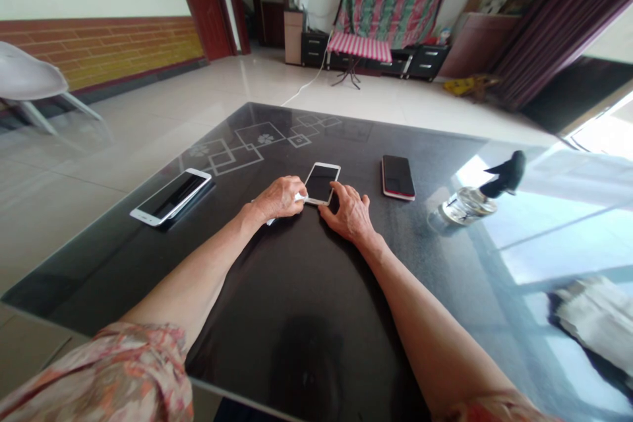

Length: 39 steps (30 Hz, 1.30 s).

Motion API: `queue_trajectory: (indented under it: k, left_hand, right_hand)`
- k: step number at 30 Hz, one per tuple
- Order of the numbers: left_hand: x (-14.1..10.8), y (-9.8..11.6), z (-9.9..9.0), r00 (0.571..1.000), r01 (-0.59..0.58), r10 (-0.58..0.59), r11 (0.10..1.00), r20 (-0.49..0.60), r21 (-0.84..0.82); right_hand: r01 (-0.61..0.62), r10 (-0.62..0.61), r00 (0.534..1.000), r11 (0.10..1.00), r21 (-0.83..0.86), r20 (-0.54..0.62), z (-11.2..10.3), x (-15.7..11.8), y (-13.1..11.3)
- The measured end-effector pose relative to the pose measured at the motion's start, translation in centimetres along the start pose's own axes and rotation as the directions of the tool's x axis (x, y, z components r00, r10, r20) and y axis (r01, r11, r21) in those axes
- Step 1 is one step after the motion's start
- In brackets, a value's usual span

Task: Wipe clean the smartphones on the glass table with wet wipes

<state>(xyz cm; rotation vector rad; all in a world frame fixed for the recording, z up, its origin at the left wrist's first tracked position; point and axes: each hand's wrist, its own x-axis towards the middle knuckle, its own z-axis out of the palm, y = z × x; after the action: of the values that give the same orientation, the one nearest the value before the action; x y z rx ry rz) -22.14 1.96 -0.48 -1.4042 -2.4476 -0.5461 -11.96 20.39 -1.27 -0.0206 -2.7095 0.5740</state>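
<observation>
A white-framed smartphone (pixel 322 178) lies screen up on the dark glossy table (pixel 297 290), in front of me. My right hand (pixel 350 212) grips its lower right corner, thumb at the near edge and fingers on the right side. My left hand (pixel 281 198) is closed around a white cloth or tissue (pixel 271 220), pressed against the phone's lower left edge. Most of that white piece is hidden under the fingers.
Left on the table rests another white smartphone (pixel 173 196), seemingly stacked on something dark. A dark phone with a red edge (pixel 397 177) lies to the right. Beyond it is a clear spray bottle with a black nozzle (pixel 469 203). Pale crumpled cloth (pixel 598 320) lies far right.
</observation>
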Motion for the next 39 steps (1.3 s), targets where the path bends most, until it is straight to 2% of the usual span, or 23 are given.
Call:
queue_trajectory:
  k: [39]
  left_hand:
    - [0.31,0.8,-0.2,0.999,0.013,-0.015,0.999,0.045,0.035]
  right_hand:
    - [-0.004,0.004,1.0,1.0,0.017,-0.025,0.47,0.13,0.39]
